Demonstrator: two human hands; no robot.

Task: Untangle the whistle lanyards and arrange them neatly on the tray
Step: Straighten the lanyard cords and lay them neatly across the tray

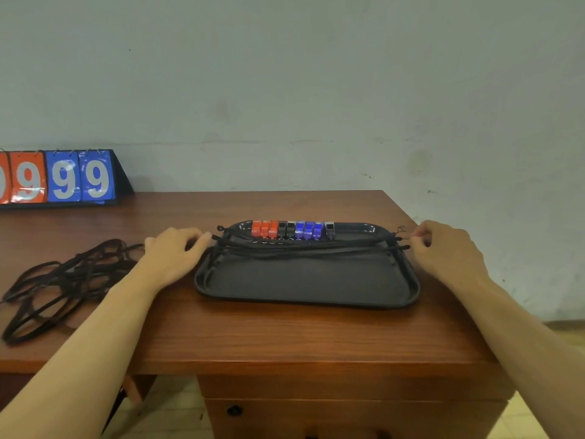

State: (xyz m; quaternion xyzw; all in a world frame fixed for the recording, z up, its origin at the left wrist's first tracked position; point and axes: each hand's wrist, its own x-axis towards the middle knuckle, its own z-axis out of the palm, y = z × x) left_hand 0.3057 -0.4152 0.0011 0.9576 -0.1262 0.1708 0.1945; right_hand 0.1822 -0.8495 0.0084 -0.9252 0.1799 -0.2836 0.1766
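Observation:
A black tray lies on the wooden table. Along its far edge stands a row of whistles: red ones, black ones, blue ones and a grey one. Several black lanyards lie stretched straight across the tray from left to right. My left hand rests at the tray's left rim, fingertips pinched on the left end of a lanyard. At the right rim, my right hand pinches the other end. A tangled pile of black lanyards lies on the table at the left.
A flip scoreboard with red and blue 9 cards stands at the table's back left by the wall. The table's right edge runs just past the tray. A drawer front with a lock is below the front edge.

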